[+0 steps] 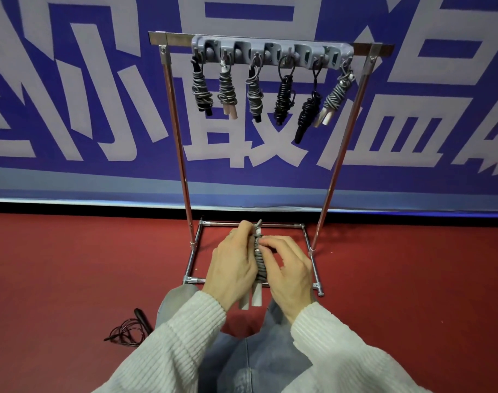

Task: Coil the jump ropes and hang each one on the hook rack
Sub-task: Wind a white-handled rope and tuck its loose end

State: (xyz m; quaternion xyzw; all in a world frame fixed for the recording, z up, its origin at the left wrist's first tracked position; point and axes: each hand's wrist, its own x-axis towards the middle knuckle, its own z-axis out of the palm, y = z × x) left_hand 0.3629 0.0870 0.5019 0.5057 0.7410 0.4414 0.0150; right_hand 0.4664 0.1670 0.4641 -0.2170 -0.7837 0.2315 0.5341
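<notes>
Holding the grey coiled jump rope (pixel 259 265), the left hand (pixel 233 268) clamps it while the right hand (pixel 289 268) pinches its end; a slip may unwind it, and all 6 hooks on the hook rack (pixel 270 51) look taken.

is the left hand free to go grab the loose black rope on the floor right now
Probably not yet. The left hand grips the grey coiled rope together with the right hand. The black rope lies unobstructed on the red floor by the left sleeve.
</notes>
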